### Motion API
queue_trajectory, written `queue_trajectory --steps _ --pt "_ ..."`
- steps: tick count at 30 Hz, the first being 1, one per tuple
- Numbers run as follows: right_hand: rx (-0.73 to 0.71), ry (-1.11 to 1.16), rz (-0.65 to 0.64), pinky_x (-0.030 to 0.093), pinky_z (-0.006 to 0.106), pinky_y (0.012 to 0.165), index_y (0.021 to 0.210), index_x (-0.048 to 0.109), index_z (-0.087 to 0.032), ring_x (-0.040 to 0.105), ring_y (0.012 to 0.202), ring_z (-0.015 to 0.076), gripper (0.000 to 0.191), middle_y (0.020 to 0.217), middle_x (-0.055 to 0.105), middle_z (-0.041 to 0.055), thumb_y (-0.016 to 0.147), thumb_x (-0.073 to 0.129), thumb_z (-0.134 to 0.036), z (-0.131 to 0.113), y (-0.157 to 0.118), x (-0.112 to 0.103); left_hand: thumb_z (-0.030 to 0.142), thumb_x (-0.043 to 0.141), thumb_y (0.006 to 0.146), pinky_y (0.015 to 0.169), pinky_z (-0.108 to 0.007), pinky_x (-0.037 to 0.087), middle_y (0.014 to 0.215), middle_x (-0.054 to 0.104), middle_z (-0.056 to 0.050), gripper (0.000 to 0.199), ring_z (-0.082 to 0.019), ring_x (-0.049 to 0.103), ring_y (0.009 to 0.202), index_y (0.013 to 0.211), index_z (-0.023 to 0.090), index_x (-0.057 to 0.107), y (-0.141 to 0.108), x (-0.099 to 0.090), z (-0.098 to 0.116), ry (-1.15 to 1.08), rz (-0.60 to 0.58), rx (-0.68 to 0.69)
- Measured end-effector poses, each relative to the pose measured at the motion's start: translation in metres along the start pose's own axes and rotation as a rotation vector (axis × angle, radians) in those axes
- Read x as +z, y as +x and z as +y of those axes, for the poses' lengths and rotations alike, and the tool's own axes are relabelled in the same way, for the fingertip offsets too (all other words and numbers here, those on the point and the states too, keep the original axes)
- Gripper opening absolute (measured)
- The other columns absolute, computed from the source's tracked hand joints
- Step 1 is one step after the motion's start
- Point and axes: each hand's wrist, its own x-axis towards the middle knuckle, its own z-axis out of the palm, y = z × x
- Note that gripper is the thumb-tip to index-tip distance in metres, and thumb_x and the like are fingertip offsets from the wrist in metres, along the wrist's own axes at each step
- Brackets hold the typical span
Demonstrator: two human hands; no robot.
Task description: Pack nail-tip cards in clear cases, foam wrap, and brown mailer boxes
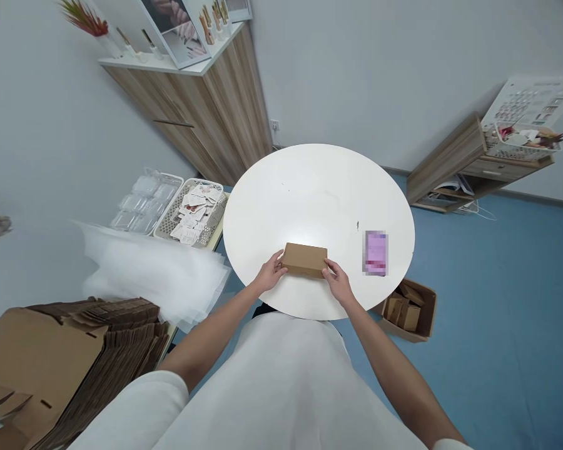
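Observation:
A closed brown cardboard box [304, 257], flat and rectangular, is near the front edge of the round white table [309, 194]. My left hand [271, 273] grips its left end, fingers bent around the side. At the opposite end, my right hand [336, 278] has its fingers and thumb on the right front corner. Both hands are closed on the box between them. Whether the box rests fully on the tabletop or is slightly raised, I cannot tell. Right of it on the table lies a blurred purple rectangular item [376, 253].
Flattened cardboard boxes [122, 350] stand stacked at left, beside white foam sheets [159, 269] and a white basket [192, 212] of cards. An open carton [410, 309] holding small boxes sits on the floor at right. Wooden cabinets [206, 119] stand behind.

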Motion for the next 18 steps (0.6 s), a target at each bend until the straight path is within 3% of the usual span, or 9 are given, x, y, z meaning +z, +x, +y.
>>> queue_trajectory --steps 3,7,13,18 --pt "0.013 0.016 -0.024 0.041 0.037 0.092 0.115 0.049 -0.024 0.053 0.107 0.0204 0.044 0.124 0.051 0.0064 0.074 0.053 -0.039 0.008 -0.005 0.007 0.022 0.050 0.079 0.094 -0.033 0.040 0.127 0.048 -0.008 0.065 -0.017 0.050 0.112 0.136 0.022 0.017 -0.009 0.000 -0.007 0.095 0.042 -0.061" --pt "0.013 -0.008 -0.035 0.035 0.038 0.099 0.110 0.052 -0.024 0.047 0.114 0.0193 0.038 0.122 0.052 0.0050 0.073 0.054 -0.033 0.019 -0.014 0.018 0.020 0.052 0.076 0.094 -0.032 0.039 0.120 0.055 -0.004 0.055 -0.018 0.048 0.113 0.127 0.023 0.034 -0.019 -0.003 -0.010 0.286 0.080 -0.101" --pt "0.045 -0.004 0.016 0.035 0.039 0.098 0.125 0.036 -0.028 0.043 0.118 0.0191 0.057 0.131 0.042 0.0057 0.072 0.055 -0.032 0.025 -0.026 0.031 0.015 0.054 0.069 0.088 -0.031 0.042 0.115 0.057 -0.004 0.053 -0.020 0.052 0.105 0.120 0.022 0.043 -0.019 -0.012 -0.005 0.374 -0.024 -0.031" --pt "0.206 -0.109 0.174 0.043 0.037 0.083 0.126 0.034 -0.022 0.056 0.097 0.0193 0.060 0.123 0.048 0.0115 0.072 0.052 -0.041 0.018 -0.020 0.025 0.038 0.054 0.073 0.081 -0.030 0.044 0.118 0.054 -0.009 0.053 -0.020 0.057 0.095 0.120 0.018 0.042 -0.007 -0.021 -0.003 0.310 -0.057 -0.179"
